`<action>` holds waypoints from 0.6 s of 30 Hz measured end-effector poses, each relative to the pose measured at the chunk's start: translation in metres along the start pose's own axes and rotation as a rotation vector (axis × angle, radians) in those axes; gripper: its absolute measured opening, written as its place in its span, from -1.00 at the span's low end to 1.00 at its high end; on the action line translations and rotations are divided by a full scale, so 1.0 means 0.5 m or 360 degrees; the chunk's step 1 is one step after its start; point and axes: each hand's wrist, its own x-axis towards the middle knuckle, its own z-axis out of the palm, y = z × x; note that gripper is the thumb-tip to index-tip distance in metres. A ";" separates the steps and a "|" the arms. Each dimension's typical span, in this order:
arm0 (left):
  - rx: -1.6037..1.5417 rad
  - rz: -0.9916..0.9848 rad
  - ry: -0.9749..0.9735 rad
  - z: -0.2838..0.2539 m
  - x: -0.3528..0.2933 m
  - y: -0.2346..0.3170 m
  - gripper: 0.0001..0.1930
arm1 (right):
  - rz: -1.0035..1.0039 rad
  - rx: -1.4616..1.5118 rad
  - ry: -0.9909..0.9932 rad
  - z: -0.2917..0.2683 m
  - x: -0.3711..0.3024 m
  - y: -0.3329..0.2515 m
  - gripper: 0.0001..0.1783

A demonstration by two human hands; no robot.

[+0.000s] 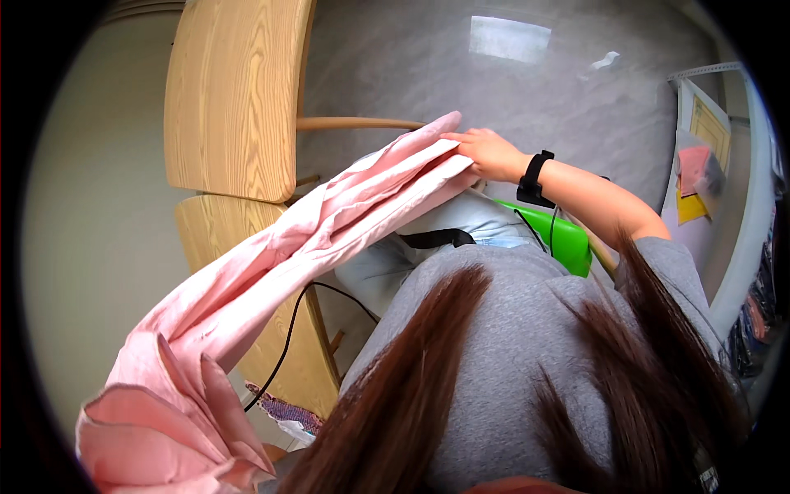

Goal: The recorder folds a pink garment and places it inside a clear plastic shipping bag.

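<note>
A long pink garment (271,272) stretches from the lower left up to the middle of the view, lying across my lap. My right hand (487,153) rests on its far end, fingers flat and pressing on the folded pink cloth; a black band sits on that wrist. My left hand is hidden, somewhere under the bunched pink cloth at the lower left. My grey top and long brown hair fill the lower middle.
A light wooden chair (234,99) stands at the upper left, with a second wooden seat (210,226) below it. A black cable (288,337) runs down past the seat. A green object (568,239) lies by my right side. White shelving (724,165) stands at the right.
</note>
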 end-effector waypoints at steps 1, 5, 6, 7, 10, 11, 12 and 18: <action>-0.0006 0.0000 0.0009 -0.001 -0.002 0.002 -0.74 | -0.0067 -0.0096 0.0228 -0.018 -0.004 0.013 -0.49; -0.0029 -0.0013 0.0012 -0.006 -0.002 -0.007 -0.73 | -0.0136 -0.0367 0.0549 -0.118 -0.027 0.058 -0.76; -0.0043 -0.0024 0.0005 0.002 -0.004 -0.015 -0.73 | -0.0122 -0.0451 0.0603 -0.140 -0.039 0.066 -0.84; -0.0044 -0.0024 0.0010 -0.003 -0.002 -0.012 -0.73 | -0.0121 -0.0468 0.0607 -0.159 -0.045 0.062 -0.84; -0.0049 -0.0020 0.0026 -0.012 0.001 -0.014 -0.72 | -0.0071 -0.0453 0.0512 -0.192 -0.063 0.045 -0.89; -0.0053 -0.0024 0.0029 -0.016 0.004 -0.014 -0.72 | -0.0117 -0.0390 0.0600 -0.195 -0.066 0.036 -0.95; -0.0057 -0.0025 0.0032 -0.020 0.006 -0.014 -0.72 | -0.0165 -0.0326 0.0687 -0.196 -0.068 0.028 -0.95; -0.0056 -0.0039 0.0051 -0.044 0.025 -0.015 -0.70 | -0.0023 -0.0229 0.0753 -0.182 -0.069 0.026 -0.93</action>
